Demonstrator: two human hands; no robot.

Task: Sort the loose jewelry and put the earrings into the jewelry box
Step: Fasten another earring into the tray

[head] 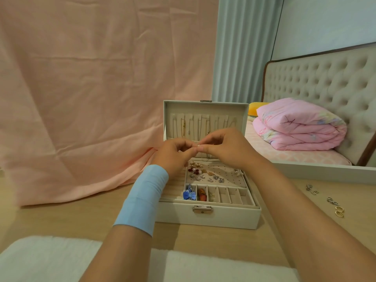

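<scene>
**A:** Where are the hands?

**B:** Both are raised over the far half of the open jewelry box [207,217], in front of its upright lid [205,110]. The left hand [175,152] and the right hand [225,147] meet fingertip to fingertip.

**A:** And the fingers?

**B:** Curled in narrow on both hands, pinching one small pale earring [198,146] between them. It is too tiny to tell more about it.

**A:** What's already in the box?

**B:** A cluster of earrings [205,174] sits on the dotted panel at the far side of the tray, mostly toward its left. In the near row of slots, a blue bow [189,195] fills the leftmost one, with a reddish piece in the slot just right of it.

**A:** Anything outside the box?

**B:** Loose jewelry [333,202] lies on the counter [81,218] well to the right: silver pieces farther off, gold hoops nearer.

**A:** The surroundings?

**B:** A blue band [144,196] wraps the left wrist. A pink cloth [91,88] hangs behind on the left, a folded pink blanket [301,127] rests on the bed [325,78] at far right, and a white towel [50,259] lies along the near edge.
</scene>
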